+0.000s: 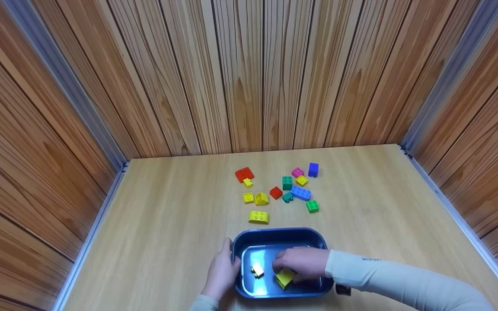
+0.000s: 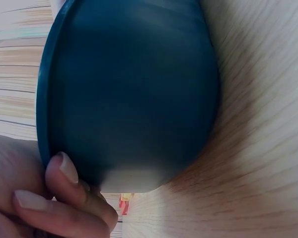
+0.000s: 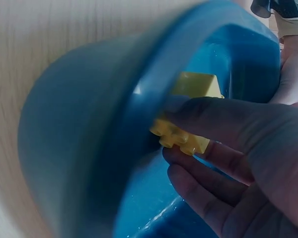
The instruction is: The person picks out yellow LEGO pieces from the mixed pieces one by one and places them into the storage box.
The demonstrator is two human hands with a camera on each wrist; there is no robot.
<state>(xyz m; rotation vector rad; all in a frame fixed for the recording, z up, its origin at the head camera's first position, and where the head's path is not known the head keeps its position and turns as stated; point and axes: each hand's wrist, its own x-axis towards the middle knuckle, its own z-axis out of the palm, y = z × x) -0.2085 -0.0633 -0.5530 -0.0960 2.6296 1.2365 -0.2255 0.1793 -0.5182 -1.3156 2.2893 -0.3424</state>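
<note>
A dark blue plastic tub (image 1: 280, 230) stands at the front of the table. Its left rim is gripped by my left hand (image 1: 222, 271), thumb over the edge and fingers outside; the left wrist view shows the curled fingers (image 2: 69, 210) against the tub wall (image 2: 129, 89). Inside the tub, my right hand (image 1: 304, 261) pinches a yellow toy brick (image 3: 184, 139) with its studs showing; the thumb covers part of it. From the head view this yellow brick (image 1: 285, 277) appears just below the hand. Left of it, a small pale yellow brick (image 1: 257, 270) lies on the tub floor.
Behind the tub lie a yellow curved brick (image 1: 258, 217), red bricks (image 1: 244, 174), green bricks (image 1: 312, 206), a long blue brick (image 1: 301, 193) and several others. A dark object (image 1: 343, 290) shows under the right forearm. Wood-panelled walls (image 1: 249, 86) enclose the table.
</note>
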